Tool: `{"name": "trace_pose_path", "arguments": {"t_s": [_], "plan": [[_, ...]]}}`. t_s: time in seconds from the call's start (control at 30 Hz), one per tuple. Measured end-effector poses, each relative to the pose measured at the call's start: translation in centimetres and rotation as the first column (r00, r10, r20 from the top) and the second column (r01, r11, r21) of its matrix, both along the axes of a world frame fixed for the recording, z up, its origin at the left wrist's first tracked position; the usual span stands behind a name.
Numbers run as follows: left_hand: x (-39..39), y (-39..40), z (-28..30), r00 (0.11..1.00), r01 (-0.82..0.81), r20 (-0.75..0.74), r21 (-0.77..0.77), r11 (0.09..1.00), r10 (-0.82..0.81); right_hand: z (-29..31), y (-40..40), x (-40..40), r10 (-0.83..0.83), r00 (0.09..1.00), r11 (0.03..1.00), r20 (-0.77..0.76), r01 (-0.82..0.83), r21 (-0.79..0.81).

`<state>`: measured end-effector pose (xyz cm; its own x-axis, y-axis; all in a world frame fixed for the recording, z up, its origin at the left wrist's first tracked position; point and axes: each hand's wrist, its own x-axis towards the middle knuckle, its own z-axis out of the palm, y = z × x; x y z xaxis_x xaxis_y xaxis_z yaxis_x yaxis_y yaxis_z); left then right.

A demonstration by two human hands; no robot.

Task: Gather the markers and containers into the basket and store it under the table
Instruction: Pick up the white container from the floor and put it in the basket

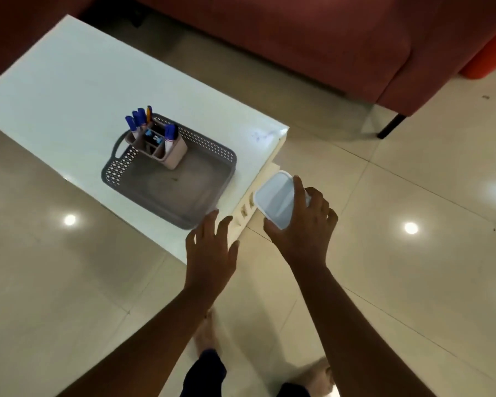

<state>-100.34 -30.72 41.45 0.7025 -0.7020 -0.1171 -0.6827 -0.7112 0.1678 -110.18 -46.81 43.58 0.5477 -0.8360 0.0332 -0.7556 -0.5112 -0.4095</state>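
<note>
Both bare arms reach forward. Left hand palm down, fingers spread and straight, holding nothing. Right hand curled round a box, thumb underneath.

**Basket sits alone on white counter**

A low, glossy white rectangular counter stands on a beige tiled floor. A grey perforated plastic basket with a loop handle rests directly on the counter near its right end, close to the front edge.
</note>
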Motion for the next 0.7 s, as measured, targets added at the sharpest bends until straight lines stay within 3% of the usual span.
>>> {"name": "trace_pose_path", "arguments": {"t_s": [0.3,0.43,0.7], "plan": [[14.9,5.2,1.8,0.998,-0.068,0.004,0.007,0.998,0.068,2.7,3.9,15.9,0.222,0.973,0.973,-0.065,-0.225,-0.043],[20.6,6.1,1.3,0.998,-0.061,0.005,0.018,0.998,0.061,0.8,4.7,21.2,0.302,0.938,0.953,-0.17,-0.3,0.039],[26.2,7.4,-1.1,0.999,-0.043,-0.008,0.033,0.999,0.044,-5.0,4.8,25.8,0.314,0.893,0.949,-0.322,-0.297,0.101]]}}
